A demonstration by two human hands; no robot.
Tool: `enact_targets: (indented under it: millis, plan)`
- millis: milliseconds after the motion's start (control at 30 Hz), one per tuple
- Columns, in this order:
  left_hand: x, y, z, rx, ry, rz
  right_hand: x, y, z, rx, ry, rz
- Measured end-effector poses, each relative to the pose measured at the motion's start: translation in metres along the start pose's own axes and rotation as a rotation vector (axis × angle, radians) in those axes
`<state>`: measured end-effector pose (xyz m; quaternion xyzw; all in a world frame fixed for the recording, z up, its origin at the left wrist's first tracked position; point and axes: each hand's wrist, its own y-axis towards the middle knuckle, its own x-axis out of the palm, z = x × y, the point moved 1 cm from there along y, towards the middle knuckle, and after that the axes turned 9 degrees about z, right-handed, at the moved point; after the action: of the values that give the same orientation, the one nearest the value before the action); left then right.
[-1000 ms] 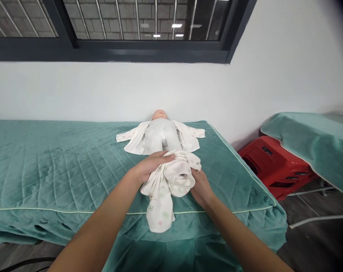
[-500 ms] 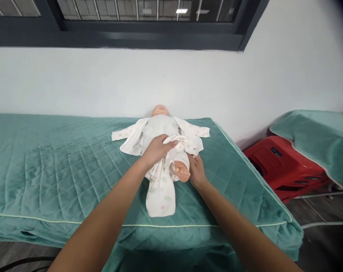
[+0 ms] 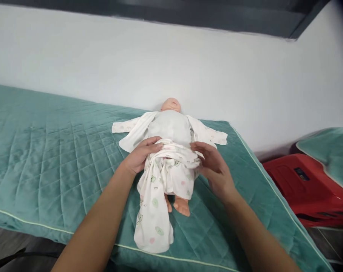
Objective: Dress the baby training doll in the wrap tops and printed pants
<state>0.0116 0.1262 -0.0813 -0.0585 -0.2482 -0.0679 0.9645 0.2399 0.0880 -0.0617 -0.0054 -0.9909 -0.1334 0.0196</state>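
A baby doll (image 3: pixel 170 104) lies on its back, head toward the wall. It wears a white printed top (image 3: pixel 207 132), spread open over a pale grey torso. White baby trousers (image 3: pixel 183 179) with green and pink prints are bunched at its hips. One trouser leg hangs flat and unfilled at the left; a bare foot (image 3: pixel 182 206) shows below the other, with a second foot partly hidden. My left hand (image 3: pixel 141 154) is closed on the waistband at the left hip. My right hand (image 3: pixel 215 166) is at the right hip, fingers and thumb apart, fingertips near the bunched waistband.
A green quilted cover (image 3: pixel 75 162) with pale piping lies under the doll. Behind it rises a white wall (image 3: pixel 132 64) below a dark window frame (image 3: pixel 188 15). To the right is a red plastic object (image 3: pixel 310 185), partly under green cloth (image 3: pixel 330 155).
The bare foot and filled trouser leg have come down flat, and a second foot now shows. My right hand has moved from beside the foot up to the right hip. The camera has shifted.
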Motion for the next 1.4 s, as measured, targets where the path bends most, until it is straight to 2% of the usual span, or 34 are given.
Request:
enact_targets:
  millis: [133, 233, 333, 433, 500, 567, 667, 767, 867, 933, 1000, 1067, 1100, 1167, 1267, 1333, 1400]
  plan:
    - [0.008, -0.003, -0.001, 0.001, 0.022, -0.005, 0.032, 0.037, -0.029, 0.004, -0.278, -0.26]
    - [0.012, -0.008, 0.001, -0.001, 0.038, 0.014, 0.054, 0.059, -0.029, -0.026, -0.465, -0.441]
    - [0.011, -0.012, 0.001, 0.01, 0.085, 0.03, 0.06, 0.066, -0.019, -0.003, -0.5, -0.554]
    - [0.008, -0.016, 0.002, 0.032, 0.145, -0.003, 0.052, 0.064, -0.007, 0.124, -0.377, -0.635]
    - [0.007, -0.018, 0.003, 0.039, 0.175, -0.037, 0.045, 0.062, 0.0, 0.24, -0.203, -0.585]
    - [0.006, -0.02, 0.006, 0.016, 0.218, -0.091, 0.041, 0.063, 0.006, 0.346, -0.001, -0.465]
    - [0.006, -0.023, 0.008, -0.049, 0.265, -0.154, 0.04, 0.064, 0.014, 0.443, 0.229, -0.348]
    - [0.006, -0.021, 0.005, -0.062, 0.201, -0.09, 0.041, 0.063, 0.015, 0.459, 0.252, -0.315]
    - [0.005, -0.016, -0.003, 0.006, 0.038, 0.077, 0.045, 0.06, 0.008, 0.414, 0.103, -0.389]
    - [0.003, -0.011, -0.006, 0.062, -0.062, 0.166, 0.049, 0.058, 0.002, 0.368, -0.024, -0.539]
    - [0.002, -0.007, -0.008, 0.084, -0.105, 0.188, 0.052, 0.056, -0.002, 0.337, -0.137, -0.704]
    - [0.001, -0.006, -0.008, 0.079, -0.096, 0.173, 0.054, 0.055, -0.003, 0.338, -0.18, -0.762]
    - [0.001, -0.007, -0.007, 0.073, -0.071, 0.168, 0.053, 0.055, -0.001, 0.352, -0.164, -0.723]
    - [0.001, -0.009, -0.005, 0.057, 0.017, 0.147, 0.051, 0.055, 0.005, 0.41, -0.067, -0.559]
    - [0.001, -0.014, 0.0, 0.035, 0.179, -0.003, 0.047, 0.058, 0.016, 0.5, 0.146, -0.325]
    - [0.001, -0.017, 0.003, 0.006, 0.248, -0.13, 0.047, 0.059, 0.02, 0.529, 0.236, -0.283]
    - [0.001, -0.018, 0.003, -0.04, 0.271, -0.175, 0.047, 0.06, 0.02, 0.508, 0.249, -0.298]
